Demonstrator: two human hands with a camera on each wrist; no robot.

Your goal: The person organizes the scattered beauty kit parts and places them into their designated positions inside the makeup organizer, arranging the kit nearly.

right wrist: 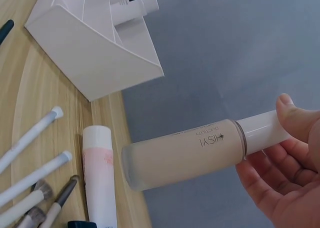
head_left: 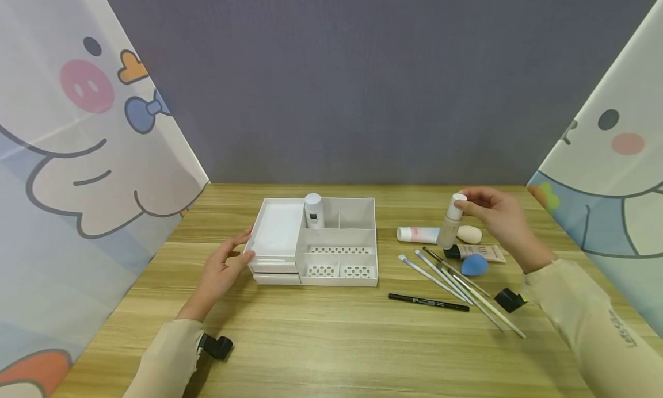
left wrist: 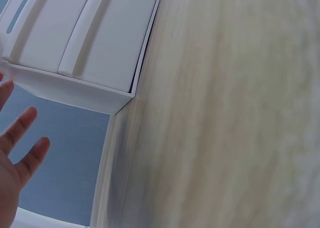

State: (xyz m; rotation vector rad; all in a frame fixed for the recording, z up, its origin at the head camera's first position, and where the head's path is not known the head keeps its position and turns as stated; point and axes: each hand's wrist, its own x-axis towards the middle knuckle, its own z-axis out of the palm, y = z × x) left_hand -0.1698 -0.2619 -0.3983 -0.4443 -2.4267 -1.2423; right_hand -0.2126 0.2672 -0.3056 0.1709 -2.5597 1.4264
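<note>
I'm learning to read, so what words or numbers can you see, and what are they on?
"HISYI": on the beige foundation bottle.
"DUCTILITY": smaller, on that bottle too; the line beside it is too tiny.
"LESS…", ending blurred: on the right sleeve.
Too small or blurred to read: print on the white bottle, pink-and-white tube, beige tube and black pen.

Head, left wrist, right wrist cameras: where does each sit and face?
Head: on the head, facing forward and down at the white boxy organizer; left hand, right hand and cream sleeves show.
Left wrist: on that wrist, facing organizer's drawer fronts and the wooden table; left-hand fingers show.
Right wrist: on that wrist, facing the beige cylindrical bottle; right hand grips its white cap.
Head and right wrist share bottle.
</note>
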